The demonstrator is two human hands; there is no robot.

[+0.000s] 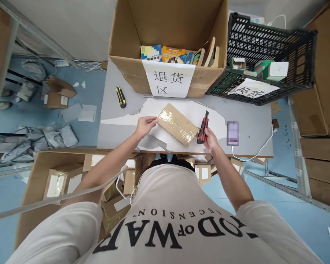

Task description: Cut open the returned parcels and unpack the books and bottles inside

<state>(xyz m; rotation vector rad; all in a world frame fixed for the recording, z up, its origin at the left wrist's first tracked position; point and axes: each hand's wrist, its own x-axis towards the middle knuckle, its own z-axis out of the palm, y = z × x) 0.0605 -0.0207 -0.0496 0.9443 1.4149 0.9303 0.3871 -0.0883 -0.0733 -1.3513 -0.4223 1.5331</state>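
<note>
Head view. The taped cardboard packet (pixel 178 124) is lying between the two hands, its long axis slanting from the left hand's fingertips, away from the wearer, to a nearer end just beside the right hand. Left hand (pixel 146 125) is the closer one, pinching the packet's far-left corner; right hand (pixel 211 139) is gripping a red-and-black utility knife (pixel 202 128), tip pointing away. Whether knife and packet are touching, I can't tell.

Counting: one packet, resting on torn white paper (pixel 151 107); two knives, the second, a yellow-and-black box cutter (pixel 121 97), lying beyond the left hand; one phone (pixel 232 132), right of the right hand; one open carton (pixel 206 79) standing beyond both hands, its books overlapping too much to count; one black crate (pixel 266 36) sitting beyond the right hand.
</note>
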